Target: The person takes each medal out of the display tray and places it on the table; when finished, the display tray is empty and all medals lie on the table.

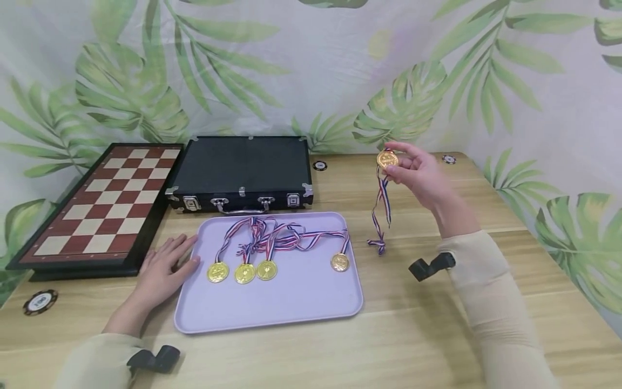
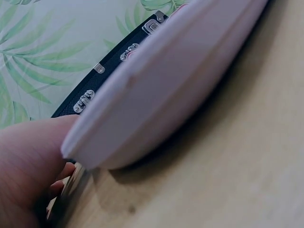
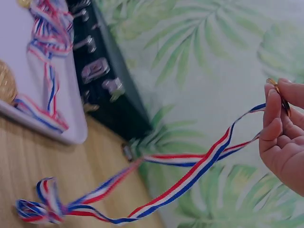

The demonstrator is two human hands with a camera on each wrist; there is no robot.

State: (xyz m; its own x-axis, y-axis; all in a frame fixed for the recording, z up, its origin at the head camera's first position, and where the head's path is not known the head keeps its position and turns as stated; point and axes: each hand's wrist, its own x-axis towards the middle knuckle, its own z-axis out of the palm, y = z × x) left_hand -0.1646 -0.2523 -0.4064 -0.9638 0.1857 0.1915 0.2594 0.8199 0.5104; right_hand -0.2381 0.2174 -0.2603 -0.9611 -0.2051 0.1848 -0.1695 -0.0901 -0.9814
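Four gold medals (image 1: pixel 244 272) lie on the lilac tray (image 1: pixel 291 313) in the middle of the head view, their striped ribbons tangled toward the tray's top edge. A fifth medal (image 1: pixel 387 159) I have up in the air at the right of centre, pinched by its disc between the curled fingertips of my right hand (image 1: pixel 418 173). Its red, white and blue ribbon (image 1: pixel 381 210) hangs down from the disc, and the loose end reaches the wooden table (image 1: pixel 437 346) just right of the tray. In the right wrist view the ribbon runs from my fingers (image 3: pixel 273 128) across the frame to the lower left.

My left hand (image 1: pixel 165 270) lies flat with straight fingers on the table at the tray's left edge, touching its rim and gripping nothing. Behind the tray sits a closed black case (image 1: pixel 240 167), with a chessboard (image 1: pixel 104 202) at the left. A poker chip (image 1: pixel 40 301) lies at the lower left.
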